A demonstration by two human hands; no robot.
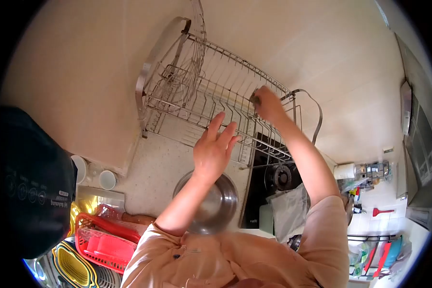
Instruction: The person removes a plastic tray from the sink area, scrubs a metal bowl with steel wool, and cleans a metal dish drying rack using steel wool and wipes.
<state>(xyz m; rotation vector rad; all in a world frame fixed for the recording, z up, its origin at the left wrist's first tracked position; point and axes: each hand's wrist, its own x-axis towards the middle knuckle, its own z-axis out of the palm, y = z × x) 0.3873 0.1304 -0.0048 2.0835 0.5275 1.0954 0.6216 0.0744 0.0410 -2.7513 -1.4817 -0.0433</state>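
A metal wire dish rack (216, 96) stands against the wall across the counter. My left hand (211, 151) is at its front rail, fingers spread and nothing held in them. Over the rack's right part, my right hand (270, 106) is closed around a small dark grey wad (255, 99), which looks like a scouring pad and is mostly covered by the fingers. Below my left forearm sits a round stainless steel bowl (221, 206), partly hidden by the arm.
To the right is a black gas hob (251, 206) with a clear plastic bag (290, 211) over it. On the left are a red plastic basket (101, 257), yellow strainers (74, 266), a white cup (108, 180) and a large dark appliance (33, 168). A paper roll (344, 171) stands far right.
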